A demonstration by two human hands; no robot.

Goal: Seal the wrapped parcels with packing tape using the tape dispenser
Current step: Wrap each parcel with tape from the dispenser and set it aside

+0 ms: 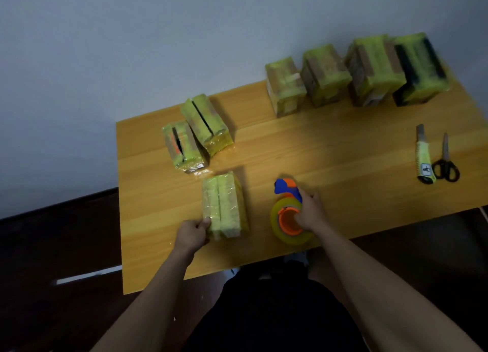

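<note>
Now left hand (191,234) grips parcel (224,206); right hand (310,213) grips dispenser (287,211).

Layout on the table

We see the green film-wrapped parcel (224,206) left of the orange-and-blue tape dispenser (289,211); four wrapped parcels (353,71) behind, black-handled scissors (446,161) right.

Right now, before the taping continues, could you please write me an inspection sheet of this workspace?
Surface: wooden table, set against a plain wall.
Job's things: near parcel under the left hand; tape dispenser beside it; two parcels behind it; four parcels in a row at the far edge.
Clutter: utility knife and scissors side by side at the right.
Grippers: left hand grips the near parcel's corner; right hand holds the dispenser.
Cables: nothing seen.
Surroundings: dark floor, a pale strip lying on it.
</note>
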